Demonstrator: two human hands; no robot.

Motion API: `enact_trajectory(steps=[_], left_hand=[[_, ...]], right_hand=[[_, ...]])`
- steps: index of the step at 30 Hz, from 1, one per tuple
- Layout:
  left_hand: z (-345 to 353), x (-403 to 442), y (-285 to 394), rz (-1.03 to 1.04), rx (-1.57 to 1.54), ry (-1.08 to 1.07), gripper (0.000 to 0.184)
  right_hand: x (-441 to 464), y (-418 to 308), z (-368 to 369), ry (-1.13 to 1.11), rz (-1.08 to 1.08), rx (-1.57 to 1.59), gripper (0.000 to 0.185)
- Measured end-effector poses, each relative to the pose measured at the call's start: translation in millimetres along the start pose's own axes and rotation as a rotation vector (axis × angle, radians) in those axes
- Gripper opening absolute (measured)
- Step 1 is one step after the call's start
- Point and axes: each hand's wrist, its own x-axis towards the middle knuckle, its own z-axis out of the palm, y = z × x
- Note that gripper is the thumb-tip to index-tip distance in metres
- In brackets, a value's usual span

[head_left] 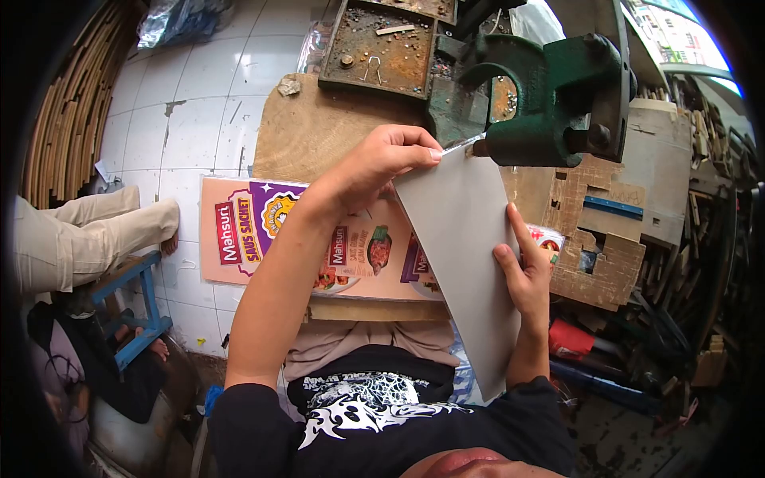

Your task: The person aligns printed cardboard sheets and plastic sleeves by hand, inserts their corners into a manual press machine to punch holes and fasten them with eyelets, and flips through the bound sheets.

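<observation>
A long grey sheet of board is held at a slant in front of my body. My left hand pinches its upper left corner between thumb and fingers. The sheet's top edge lies at the nose of a green cast-metal press; whether it is clamped there I cannot tell. My right hand grips the sheet's right edge, thumb and a finger on the near face and the rest hidden behind. Below my left forearm lies a printed "Mahsuri Saus Sachet" sheet on the wooden work surface.
A rusty metal tray with small metal bits stands behind the work surface. Cut brown boards lie to the right. On the left, another person's legs rest near a blue stool. Wooden strips are stacked at the far left.
</observation>
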Motion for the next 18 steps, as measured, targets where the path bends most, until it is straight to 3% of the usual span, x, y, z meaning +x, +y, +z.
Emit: enact_trajectory(steps=[18], left_hand=[[-1.2,-0.2,-3.6,0.075,0.009,-0.020,0.019]], right_hand=[[-7.3,7.7,0.1,0.041,-0.037,0.045,0.052]])
